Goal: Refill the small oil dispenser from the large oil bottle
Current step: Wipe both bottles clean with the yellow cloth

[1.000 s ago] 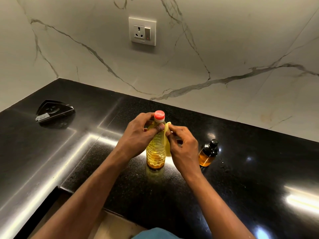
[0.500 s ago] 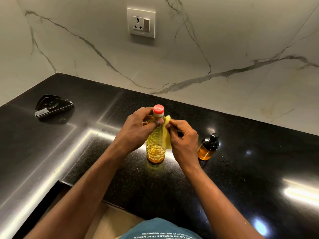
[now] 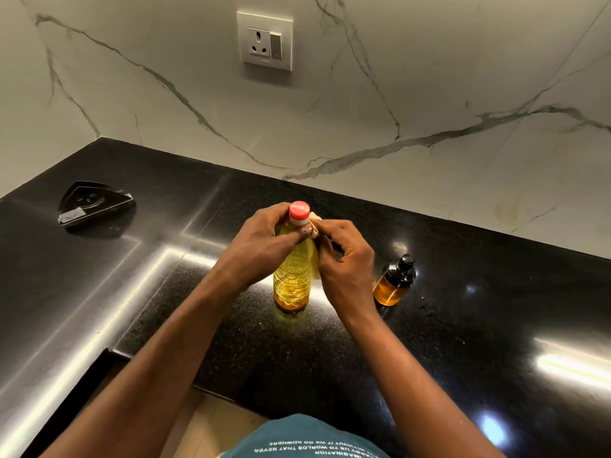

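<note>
The left hand curls round the neck of the upright large oil bottle between both hands, and the right hand pinches a yellowish flap under its red cap, so brace the neck firmly and avoid bumping the small oil dispenser just right of that hand.

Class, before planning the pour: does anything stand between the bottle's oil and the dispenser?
Yes: the red cap is on the bottle, a black top on the dispenser, the right hand between them.
</note>
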### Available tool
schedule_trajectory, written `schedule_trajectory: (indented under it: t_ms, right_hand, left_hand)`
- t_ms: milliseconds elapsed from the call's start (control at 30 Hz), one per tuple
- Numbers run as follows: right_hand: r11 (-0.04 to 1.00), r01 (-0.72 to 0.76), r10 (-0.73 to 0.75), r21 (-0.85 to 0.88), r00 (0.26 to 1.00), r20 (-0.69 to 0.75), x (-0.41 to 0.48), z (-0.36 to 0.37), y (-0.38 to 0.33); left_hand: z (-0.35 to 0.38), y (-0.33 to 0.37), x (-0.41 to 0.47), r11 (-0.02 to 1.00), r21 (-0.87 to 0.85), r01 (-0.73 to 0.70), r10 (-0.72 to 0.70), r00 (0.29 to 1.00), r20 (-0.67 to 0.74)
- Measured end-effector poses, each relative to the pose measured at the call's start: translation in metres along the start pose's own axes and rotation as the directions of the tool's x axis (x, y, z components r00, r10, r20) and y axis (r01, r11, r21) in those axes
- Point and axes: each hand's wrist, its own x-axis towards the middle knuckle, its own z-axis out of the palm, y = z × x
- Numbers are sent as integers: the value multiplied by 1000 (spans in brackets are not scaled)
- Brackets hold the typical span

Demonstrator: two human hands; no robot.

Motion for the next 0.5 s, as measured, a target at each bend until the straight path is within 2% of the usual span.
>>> schedule_trajectory:
  t_ms: [100, 200, 300, 400, 500]
  right_hand:
    - [999, -7, 8, -31, 999, 37, 1, 0, 15]
    - [994, -89, 92, -65, 995, 45, -11, -3, 35]
    - [988, -151, 151, -20, 988, 32, -10, -5, 36]
    - [992, -101, 98, 70, 994, 47, 1, -8, 18]
    - [996, -46, 42, 72, 997, 61, 6, -6, 13]
  left_hand:
    - [-1, 1, 0, 1000, -4, -12, 12, 1000, -11]
    - [-1, 2, -1, 999, 32, -15, 16, 1000, -23]
    - [-1, 0, 3, 998, 61, -3, 2, 1000, 2]
    - [-2, -1, 5, 999, 47, 1, -3, 1000, 29]
    - [-4, -1, 6, 1000, 27, -9, 8, 999, 35]
